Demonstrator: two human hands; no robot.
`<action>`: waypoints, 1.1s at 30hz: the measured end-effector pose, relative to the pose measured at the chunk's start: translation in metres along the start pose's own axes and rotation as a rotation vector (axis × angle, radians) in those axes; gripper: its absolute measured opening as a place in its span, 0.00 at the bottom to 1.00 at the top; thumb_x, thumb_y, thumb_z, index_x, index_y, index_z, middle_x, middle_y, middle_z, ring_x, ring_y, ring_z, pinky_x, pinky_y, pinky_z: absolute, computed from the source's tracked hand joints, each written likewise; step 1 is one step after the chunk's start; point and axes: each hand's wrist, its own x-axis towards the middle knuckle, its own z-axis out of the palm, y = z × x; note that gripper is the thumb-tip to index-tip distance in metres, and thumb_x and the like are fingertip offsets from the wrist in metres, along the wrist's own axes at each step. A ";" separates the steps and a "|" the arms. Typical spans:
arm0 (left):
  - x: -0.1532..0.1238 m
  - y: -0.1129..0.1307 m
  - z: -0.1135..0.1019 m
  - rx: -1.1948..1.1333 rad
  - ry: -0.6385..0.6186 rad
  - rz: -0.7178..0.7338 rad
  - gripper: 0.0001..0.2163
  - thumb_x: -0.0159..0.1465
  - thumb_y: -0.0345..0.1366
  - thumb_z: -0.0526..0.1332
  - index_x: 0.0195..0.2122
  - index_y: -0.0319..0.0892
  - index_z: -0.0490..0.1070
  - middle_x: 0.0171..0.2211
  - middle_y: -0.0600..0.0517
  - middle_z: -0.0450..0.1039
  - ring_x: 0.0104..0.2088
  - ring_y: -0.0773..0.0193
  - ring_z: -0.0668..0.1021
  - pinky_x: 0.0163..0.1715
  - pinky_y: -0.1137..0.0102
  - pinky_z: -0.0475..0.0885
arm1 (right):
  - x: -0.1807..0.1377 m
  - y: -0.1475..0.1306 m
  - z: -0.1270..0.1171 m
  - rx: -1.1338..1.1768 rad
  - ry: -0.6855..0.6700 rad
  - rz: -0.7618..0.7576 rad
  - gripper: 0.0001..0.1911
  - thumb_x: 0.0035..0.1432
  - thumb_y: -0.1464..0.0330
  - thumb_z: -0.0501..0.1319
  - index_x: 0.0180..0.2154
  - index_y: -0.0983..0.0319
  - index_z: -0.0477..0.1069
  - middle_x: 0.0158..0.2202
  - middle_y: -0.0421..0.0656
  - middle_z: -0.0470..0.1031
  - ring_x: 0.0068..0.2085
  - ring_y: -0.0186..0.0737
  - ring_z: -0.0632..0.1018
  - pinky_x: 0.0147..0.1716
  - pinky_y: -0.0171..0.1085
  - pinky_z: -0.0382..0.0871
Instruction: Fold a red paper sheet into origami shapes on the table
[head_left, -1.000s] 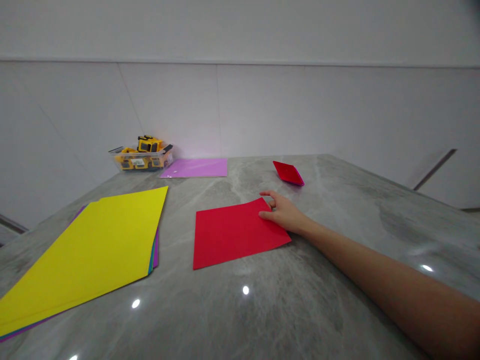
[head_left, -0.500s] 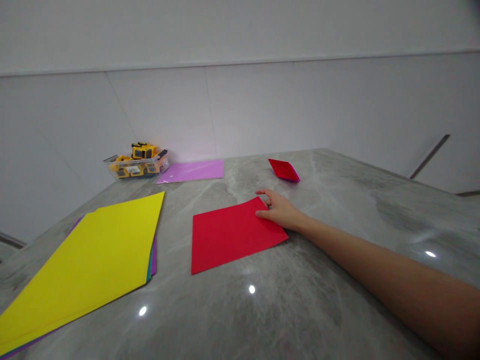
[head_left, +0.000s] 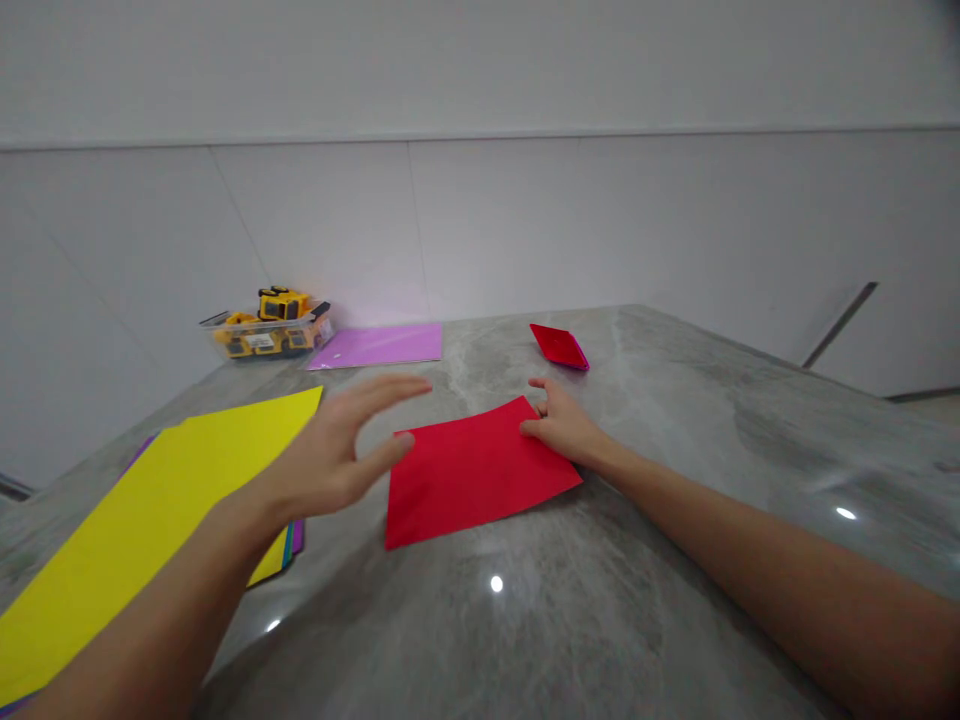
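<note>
A sheet of red paper (head_left: 476, 475) lies on the grey marbled table in the middle of the view, its right side slightly lifted. My right hand (head_left: 559, 425) grips the sheet's upper right edge, thumb on top and the other fingers partly hidden beneath. Over the sheet's left side is my left hand (head_left: 349, 450), open, thumb and fingers spread with nothing between them. Its thumb tip overlaps the sheet's upper left corner in view; whether they touch I cannot tell. Below my left arm spreads a stack of coloured paper (head_left: 150, 530), yellow on top, purple and teal edges showing.
At the back left stands a clear plastic box (head_left: 262, 335) of yellow toy vehicles. Beside it lies a flat pack of light purple paper (head_left: 382, 345). A folded red and magenta paper piece (head_left: 559, 345) rests at the back right, near the wall.
My left hand has come into view from the lower left, reaching over the yellow stack to the red sheet. My right hand keeps its hold on the sheet.
</note>
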 end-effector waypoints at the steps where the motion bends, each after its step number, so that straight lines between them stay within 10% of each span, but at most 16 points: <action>1: -0.001 -0.005 0.009 0.008 -0.100 -0.009 0.22 0.66 0.45 0.56 0.60 0.46 0.62 0.62 0.45 0.61 0.60 0.48 0.64 0.59 0.53 0.60 | -0.001 0.000 0.000 0.004 0.033 0.000 0.38 0.44 0.76 0.61 0.59 0.63 0.53 0.24 0.38 0.73 0.25 0.40 0.75 0.24 0.35 0.65; 5: -0.006 -0.027 0.039 0.005 -0.471 -0.086 0.30 0.65 0.51 0.54 0.66 0.49 0.52 0.68 0.47 0.46 0.67 0.47 0.50 0.62 0.48 0.49 | -0.009 -0.009 0.001 0.199 0.079 0.032 0.36 0.43 0.74 0.61 0.55 0.61 0.57 0.23 0.36 0.72 0.24 0.40 0.74 0.23 0.35 0.65; 12: -0.003 -0.018 0.051 0.023 -0.499 -0.087 0.32 0.65 0.56 0.49 0.67 0.49 0.47 0.69 0.47 0.38 0.67 0.48 0.43 0.63 0.51 0.43 | -0.029 -0.036 0.007 0.676 0.105 -0.195 0.17 0.51 0.64 0.60 0.43 0.62 0.71 0.36 0.44 0.77 0.33 0.40 0.77 0.31 0.38 0.69; 20: 0.002 -0.003 0.068 0.019 -0.414 0.033 0.29 0.66 0.54 0.49 0.65 0.49 0.53 0.68 0.48 0.44 0.67 0.48 0.46 0.64 0.52 0.44 | -0.045 -0.039 0.021 -0.108 0.018 -0.680 0.24 0.58 0.62 0.59 0.56 0.57 0.67 0.60 0.48 0.63 0.61 0.50 0.64 0.60 0.53 0.55; 25: 0.002 -0.008 0.058 -0.045 -0.403 0.114 0.24 0.66 0.48 0.54 0.62 0.47 0.61 0.67 0.47 0.51 0.66 0.51 0.52 0.64 0.54 0.47 | -0.047 -0.035 0.031 -0.403 -0.149 -0.679 0.29 0.58 0.63 0.59 0.61 0.61 0.62 0.68 0.51 0.48 0.67 0.53 0.50 0.63 0.55 0.48; 33: -0.002 -0.020 0.044 0.123 -0.486 -0.142 0.41 0.60 0.62 0.51 0.67 0.39 0.48 0.67 0.41 0.44 0.66 0.46 0.52 0.61 0.45 0.47 | -0.046 -0.036 0.031 -0.477 -0.275 -0.519 0.32 0.57 0.67 0.58 0.62 0.65 0.59 0.69 0.50 0.40 0.68 0.53 0.43 0.64 0.54 0.44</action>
